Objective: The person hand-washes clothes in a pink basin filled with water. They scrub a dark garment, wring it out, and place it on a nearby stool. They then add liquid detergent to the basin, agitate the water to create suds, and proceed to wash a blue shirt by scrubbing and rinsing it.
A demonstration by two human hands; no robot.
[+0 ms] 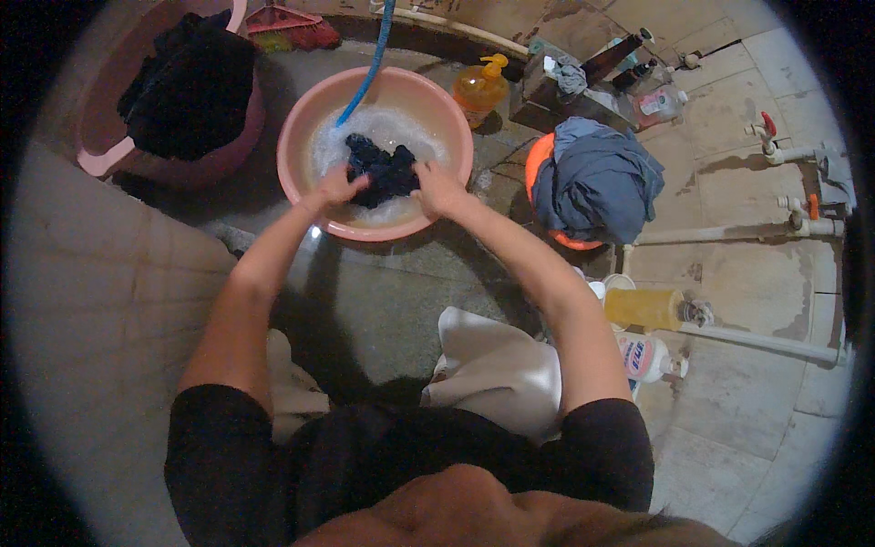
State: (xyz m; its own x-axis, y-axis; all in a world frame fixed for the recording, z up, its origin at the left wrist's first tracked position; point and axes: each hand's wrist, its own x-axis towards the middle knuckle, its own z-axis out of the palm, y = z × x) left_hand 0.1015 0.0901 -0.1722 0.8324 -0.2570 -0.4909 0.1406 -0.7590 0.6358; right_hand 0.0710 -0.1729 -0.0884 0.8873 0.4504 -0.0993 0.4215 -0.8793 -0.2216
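A pink plastic basin (289, 195) of sudsy, cloudy water stands on the floor before me. Between my hands in it lies a bunched, wet dark cloth (384, 174), partly above the foam. My left hand (340, 184) grips the cloth's left side, thumb on top and most fingers hidden. On the opposite side my right hand (437, 190) holds the cloth's edge. A blue hose (374, 65) hangs over the far rim, its end near the foam.
Left, a larger pink tub (102, 161) holds black fabric (195, 89). An orange container (538, 161) heaped with grey-blue cloth (595, 181) stands right. A pump bottle of orange liquid (480, 89) is close behind the basin. Taps (769, 137), pipes and several bottles line the right wall.
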